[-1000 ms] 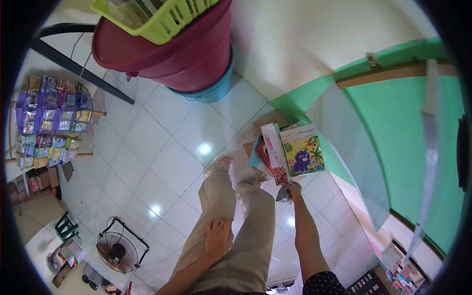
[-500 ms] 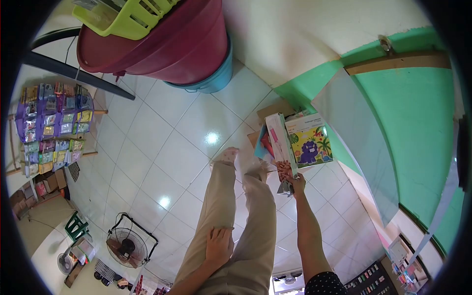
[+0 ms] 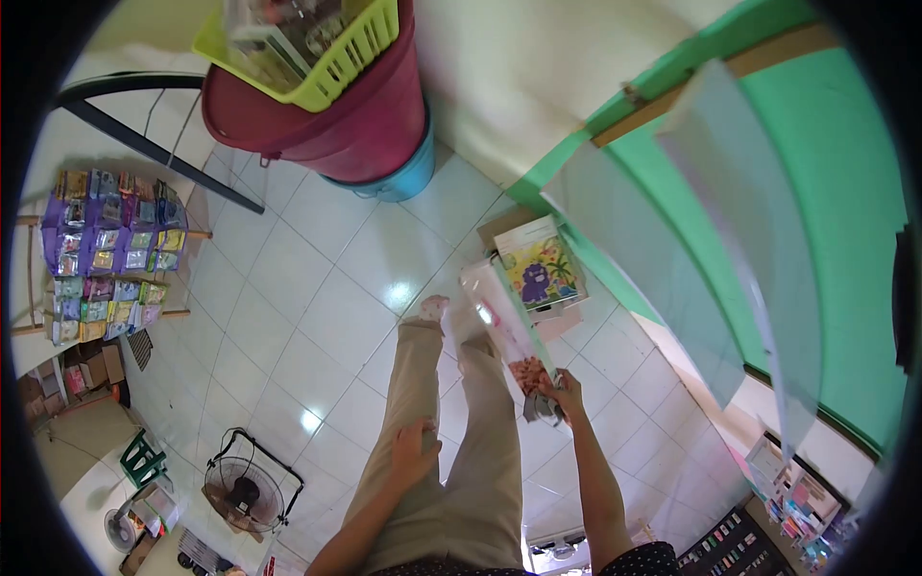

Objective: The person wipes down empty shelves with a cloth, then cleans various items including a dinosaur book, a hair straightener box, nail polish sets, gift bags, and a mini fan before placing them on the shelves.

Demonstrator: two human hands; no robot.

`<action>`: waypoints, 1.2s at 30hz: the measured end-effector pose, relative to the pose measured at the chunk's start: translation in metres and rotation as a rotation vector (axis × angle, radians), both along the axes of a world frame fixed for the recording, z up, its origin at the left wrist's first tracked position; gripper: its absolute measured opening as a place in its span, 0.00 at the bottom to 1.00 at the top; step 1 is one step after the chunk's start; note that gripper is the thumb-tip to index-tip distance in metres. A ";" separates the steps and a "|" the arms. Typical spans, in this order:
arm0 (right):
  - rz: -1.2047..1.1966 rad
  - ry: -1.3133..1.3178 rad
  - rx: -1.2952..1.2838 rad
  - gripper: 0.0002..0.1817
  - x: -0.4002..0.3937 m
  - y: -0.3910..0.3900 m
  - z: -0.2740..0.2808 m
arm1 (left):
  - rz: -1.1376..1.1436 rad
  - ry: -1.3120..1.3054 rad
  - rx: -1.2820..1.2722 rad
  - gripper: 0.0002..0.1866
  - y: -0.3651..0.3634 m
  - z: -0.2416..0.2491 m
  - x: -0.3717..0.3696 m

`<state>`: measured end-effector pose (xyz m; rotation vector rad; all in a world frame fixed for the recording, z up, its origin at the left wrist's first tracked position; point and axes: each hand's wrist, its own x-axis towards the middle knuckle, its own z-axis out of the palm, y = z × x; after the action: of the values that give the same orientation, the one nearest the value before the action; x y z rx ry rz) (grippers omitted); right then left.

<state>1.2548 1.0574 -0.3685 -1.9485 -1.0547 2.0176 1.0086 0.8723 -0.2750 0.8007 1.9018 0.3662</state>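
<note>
My right hand (image 3: pixel 565 392) grips the lower end of a long pink-and-white box (image 3: pixel 501 322). The box has a brown printed patch near my fingers, and something grey shows at its bottom end. It is tilted above the floor, beside my right leg. My left hand (image 3: pixel 413 454) rests on my left thigh with nothing in it, its fingers loosely spread. Just beyond the long box, a flat box with a purple dinosaur picture (image 3: pixel 538 274) lies on an open cardboard carton (image 3: pixel 499 227), whose contents are mostly hidden.
A maroon tub (image 3: pixel 331 144) in a blue basin (image 3: pixel 408 175) bears a yellow-green basket (image 3: pixel 351 62). Translucent panels (image 3: pixel 653 269) lean along the green wall at right. A floor fan (image 3: pixel 248 490) stands at lower left, near a purple hanging rack of packets (image 3: pixel 110 240).
My right hand has drawn the long box off the carton towards me and left, leaving the dinosaur box there. My left hand stays on my thigh. The view has shifted.
</note>
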 end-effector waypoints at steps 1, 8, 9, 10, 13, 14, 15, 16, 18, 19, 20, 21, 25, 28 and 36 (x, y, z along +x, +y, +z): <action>-0.002 0.004 0.024 0.23 0.005 -0.001 0.022 | 0.080 -0.136 -0.028 0.25 0.004 -0.002 -0.002; 0.277 0.171 0.119 0.24 0.003 0.006 0.215 | 0.255 -0.707 0.200 0.37 0.090 0.080 -0.011; 0.355 0.182 0.180 0.25 0.000 0.010 0.240 | 0.177 -0.861 0.218 0.37 0.105 0.100 -0.013; 0.428 0.189 0.242 0.25 -0.002 0.012 0.265 | 0.088 -1.013 0.227 0.36 0.114 0.118 -0.013; 0.290 0.212 0.195 0.26 0.000 0.016 0.334 | 0.263 -1.111 0.291 0.32 0.136 0.159 -0.001; 0.175 0.236 0.155 0.27 0.003 0.017 0.354 | 0.212 -1.104 0.309 0.32 0.145 0.174 0.002; 0.089 0.243 0.291 0.26 0.008 0.021 0.374 | 0.286 -1.165 0.390 0.30 0.153 0.201 0.006; 0.004 0.249 0.426 0.26 0.016 0.023 0.391 | 0.361 -1.229 0.472 0.28 0.161 0.223 0.009; -0.462 0.733 0.513 0.23 0.041 0.019 0.413 | 0.303 -1.205 0.582 0.26 0.177 0.245 0.013; -0.635 0.866 0.518 0.23 0.039 0.018 0.434 | 0.296 -1.186 0.669 0.24 0.182 0.254 0.017; -0.810 0.998 0.515 0.23 0.031 0.016 0.456 | 0.265 -1.188 0.672 0.24 0.185 0.264 0.022; -0.779 1.043 0.567 0.22 0.020 0.012 0.468 | 0.259 -1.151 0.697 0.24 0.188 0.274 0.028; -0.771 0.437 1.049 0.17 -0.043 0.008 0.456 | 0.240 -1.065 0.804 0.25 0.188 0.285 0.053; -0.157 -0.180 1.790 0.20 -0.082 -0.003 0.438 | 0.175 -1.036 0.864 0.35 0.184 0.287 0.066; 0.289 -0.208 2.001 0.21 -0.100 0.009 0.459 | 0.276 -1.208 0.942 0.36 0.187 0.295 0.055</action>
<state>1.1553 1.0665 0.0905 -0.7281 -2.0387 0.0300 1.0634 1.0596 0.0196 0.6143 0.6075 1.5702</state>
